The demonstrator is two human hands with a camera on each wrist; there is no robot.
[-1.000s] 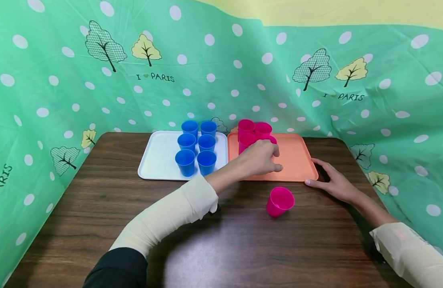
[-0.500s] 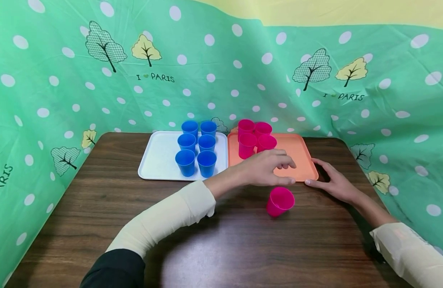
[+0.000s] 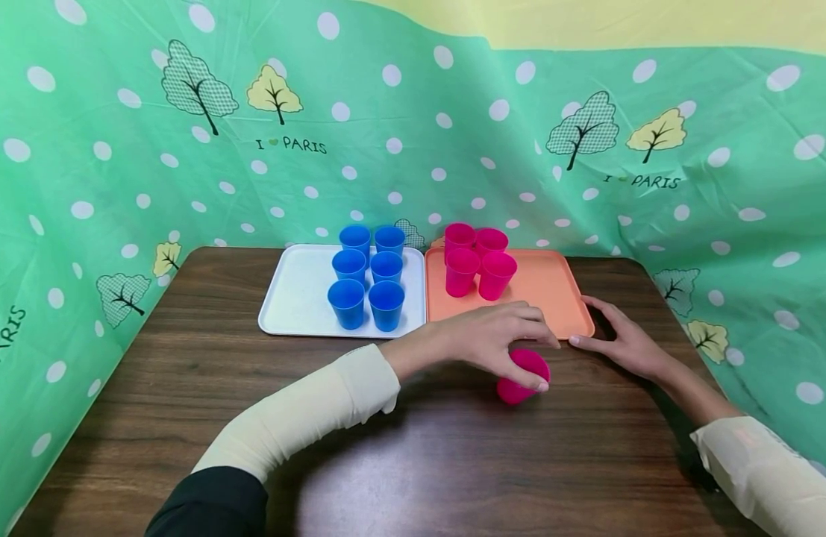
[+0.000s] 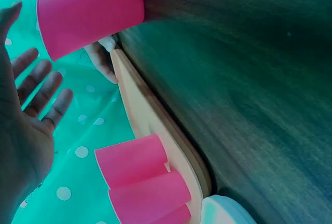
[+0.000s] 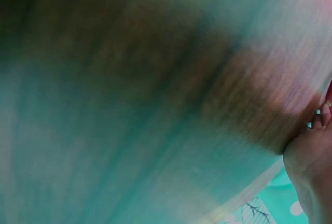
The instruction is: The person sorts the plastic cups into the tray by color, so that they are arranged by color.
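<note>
A single pink cup (image 3: 512, 394) stands upright on the table in front of the orange tray (image 3: 547, 294). My left hand (image 3: 489, 335) hovers over this cup, its thumb crossing the cup's near side in the head view. In the left wrist view the left hand's fingers (image 4: 41, 94) are spread beside the mouth of the pink cup (image 4: 93, 16), with a gap between. My right hand (image 3: 624, 343) holds the tray's near right corner, thumb at the front edge and fingers at the side. Several more pink cups (image 3: 461, 276) stand on the tray's left part.
Left of the orange tray lies a white tray (image 3: 295, 291), with several blue cups (image 3: 349, 309) in two columns on its right half. A wooden table (image 3: 453, 462) carries everything. Green dotted cloth (image 3: 413, 134) hangs behind and at the sides.
My left hand has moved from the pink cups on the orange tray, toward me and slightly right, to above the single pink cup. My right hand stays at the tray corner.
</note>
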